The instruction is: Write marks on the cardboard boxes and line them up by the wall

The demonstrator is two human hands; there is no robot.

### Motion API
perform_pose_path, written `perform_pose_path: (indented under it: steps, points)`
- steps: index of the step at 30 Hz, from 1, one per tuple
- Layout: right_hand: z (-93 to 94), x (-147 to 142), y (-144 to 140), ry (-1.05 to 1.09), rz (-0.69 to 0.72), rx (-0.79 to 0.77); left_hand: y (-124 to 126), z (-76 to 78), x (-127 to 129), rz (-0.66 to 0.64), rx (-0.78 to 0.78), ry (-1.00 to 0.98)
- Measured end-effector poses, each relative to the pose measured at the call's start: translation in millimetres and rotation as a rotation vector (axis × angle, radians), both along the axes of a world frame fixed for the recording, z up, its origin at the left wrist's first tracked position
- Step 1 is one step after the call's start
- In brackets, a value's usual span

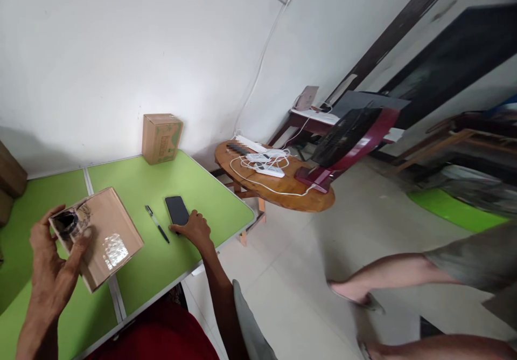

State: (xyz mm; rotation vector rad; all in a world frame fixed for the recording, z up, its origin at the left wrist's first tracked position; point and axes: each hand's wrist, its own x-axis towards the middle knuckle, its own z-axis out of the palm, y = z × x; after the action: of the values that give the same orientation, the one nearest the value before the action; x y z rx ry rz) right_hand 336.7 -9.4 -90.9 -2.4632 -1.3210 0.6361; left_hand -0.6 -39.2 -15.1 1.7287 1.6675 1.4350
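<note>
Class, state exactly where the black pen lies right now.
The black pen lies on the green table, between the phone and the held cardboard box.

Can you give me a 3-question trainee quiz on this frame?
1. True or false: the left hand holds the cardboard box by its torn end.
2. What does the right hand touch? A) the pen B) the phone C) the small carton
3. Fill in: the pen lies on the green table between the cardboard box and the ____.

Key: 1 true; 2 B; 3 phone.
</note>
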Motion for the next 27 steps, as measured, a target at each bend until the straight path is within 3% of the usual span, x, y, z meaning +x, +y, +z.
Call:
perform_pose_path:
  steps: [8,16,21,24,27]
  points:
    - [-12.5,6,1,0.254,-0.042,0.099,-7,0.5,2,0.010,-0.039,-0.060]
    - [-11.4,14,-50,0.900,-0.021,0.372,-11,-4.1,0,-0.009,-0.023,-0.100]
    - [29.3,13,-79,1.488,0.000,0.595,-16,-1.9,5,-0.032,0.003,-0.082]
    - [63.3,-11,-84,1.600,0.179,0.566,-17,-0.6,9,-0.042,0.032,-0.040]
    - [88.1,-54,-84,1.695,0.372,0.484,-18,-0.2,11,-0.052,0.044,-0.020]
